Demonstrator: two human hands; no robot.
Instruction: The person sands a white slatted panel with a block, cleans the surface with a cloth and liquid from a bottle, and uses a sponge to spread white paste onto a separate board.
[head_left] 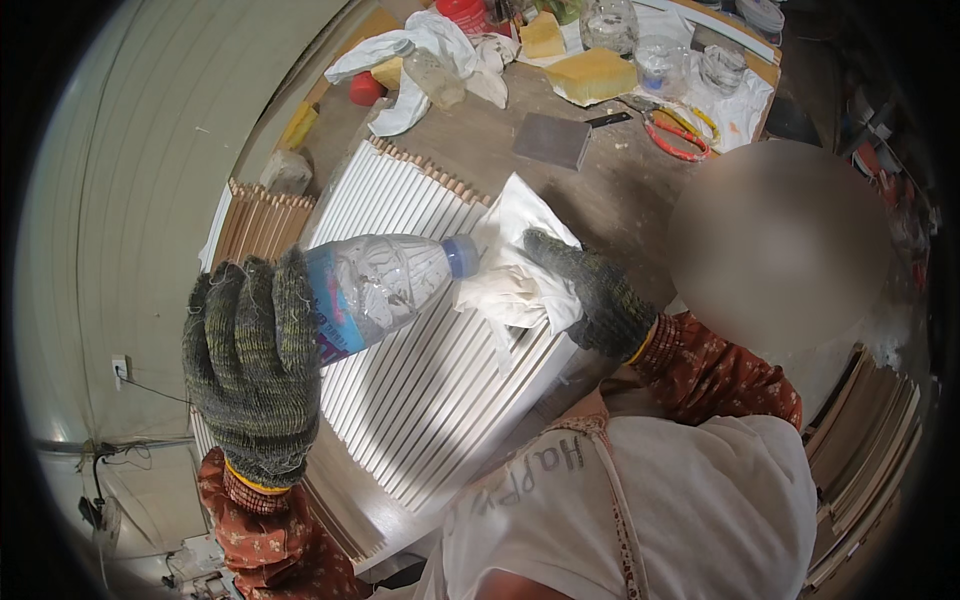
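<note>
My left hand [250, 360], in a dark grey-green knitted glove, is wrapped round the lower part of a clear plastic bottle [395, 285]. The bottle lies tilted almost flat in the air, its blue-capped end pointing right, and a blue and purple label shows beside my fingers. My right hand [600, 295], gloved alike, grips a crumpled white cloth [515, 285] close to the bottle's cap. Under both hands is a row of long white strips [420, 400] laid side by side, with bare wood-coloured ends at the far side.
Brown strips [265, 225] lie to the left. Farther back are a dark square block [552, 139], red-handled scissors [680, 140], a yellow sponge [592, 76], clear jars [660, 65], another plastic bottle [432, 78] and white rags [405, 50]. More boards [870, 450] stand at the right.
</note>
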